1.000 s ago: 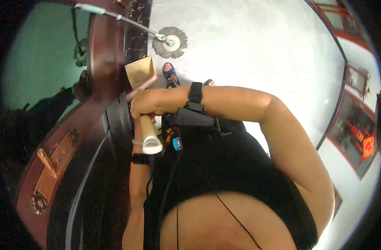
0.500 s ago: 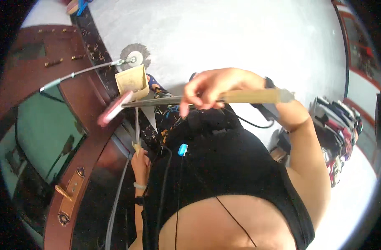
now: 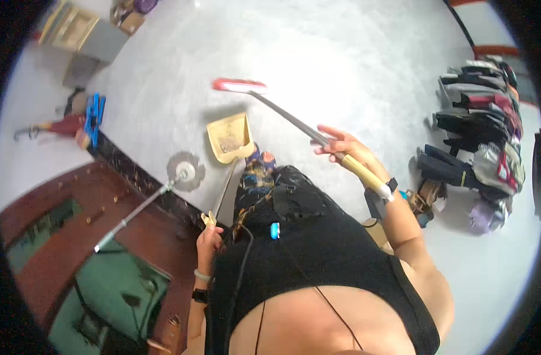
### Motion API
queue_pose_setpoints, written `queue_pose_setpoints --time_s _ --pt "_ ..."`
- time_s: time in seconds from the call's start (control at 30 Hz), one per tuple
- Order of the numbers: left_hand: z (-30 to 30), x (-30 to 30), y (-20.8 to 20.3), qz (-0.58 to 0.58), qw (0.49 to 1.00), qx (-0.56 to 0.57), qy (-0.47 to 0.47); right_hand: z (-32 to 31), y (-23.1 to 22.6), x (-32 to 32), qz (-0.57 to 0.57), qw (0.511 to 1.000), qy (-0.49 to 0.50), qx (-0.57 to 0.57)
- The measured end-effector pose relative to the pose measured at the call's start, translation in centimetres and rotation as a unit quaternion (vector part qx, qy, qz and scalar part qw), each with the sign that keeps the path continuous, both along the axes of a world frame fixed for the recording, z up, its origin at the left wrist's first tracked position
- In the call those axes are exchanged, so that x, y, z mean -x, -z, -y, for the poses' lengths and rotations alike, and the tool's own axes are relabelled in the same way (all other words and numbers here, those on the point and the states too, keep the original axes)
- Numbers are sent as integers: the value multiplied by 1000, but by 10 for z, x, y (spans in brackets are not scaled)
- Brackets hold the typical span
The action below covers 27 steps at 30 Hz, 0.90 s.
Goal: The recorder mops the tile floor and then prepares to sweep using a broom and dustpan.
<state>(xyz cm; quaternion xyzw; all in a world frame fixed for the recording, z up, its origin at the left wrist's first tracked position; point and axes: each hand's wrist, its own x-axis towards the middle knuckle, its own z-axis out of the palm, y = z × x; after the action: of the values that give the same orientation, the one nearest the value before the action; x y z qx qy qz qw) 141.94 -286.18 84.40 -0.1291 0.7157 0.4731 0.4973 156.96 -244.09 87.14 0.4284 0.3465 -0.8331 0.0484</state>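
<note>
My right hand [image 3: 352, 152] holds a broom [image 3: 289, 116] by its shaft, near the yellow grip that lies along my forearm. The broom points away to the upper left. Its red and white head is blurred, and I cannot tell whether it touches the floor. At the lower left, my left hand [image 3: 208, 242] is closed on the top of a long-handled yellow dustpan [image 3: 230, 157]. That pan is just ahead of my feet, with its wide mouth facing away and grey dust and debris inside it.
A round grey mop [image 3: 187, 171] has its pole slanting across the dark red door [image 3: 63, 189] at left. Clothes hang in a row [image 3: 477, 127] on the right. Farther off at left are a red umbrella [image 3: 68, 126], a blue object [image 3: 95, 115] and a grey-and-cream cabinet [image 3: 102, 41].
The broom has swung from across my body to pointing outward, its head now beyond the dustpan. My view has turned left to right, bringing more floor and clothes into sight. Both hands keep their holds.
</note>
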Motion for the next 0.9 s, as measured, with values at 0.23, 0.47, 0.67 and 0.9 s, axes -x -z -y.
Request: queue_pose_setpoints --time_s 0.23,0.47,0.67,0.9 --pt "-126 62 -10 72 993 -41 89 -73 23 -116 55 977 205 -39" --pt "-258 81 -1 85 988 -72 108 -119 6 -222 19 867 476 -146" --pt "-389 49 4 58 988 -84 119 -170 30 -271 28 828 560 -2" --pt "-543 -3 -11 21 986 -106 129 -276 49 -322 -14 765 634 113"
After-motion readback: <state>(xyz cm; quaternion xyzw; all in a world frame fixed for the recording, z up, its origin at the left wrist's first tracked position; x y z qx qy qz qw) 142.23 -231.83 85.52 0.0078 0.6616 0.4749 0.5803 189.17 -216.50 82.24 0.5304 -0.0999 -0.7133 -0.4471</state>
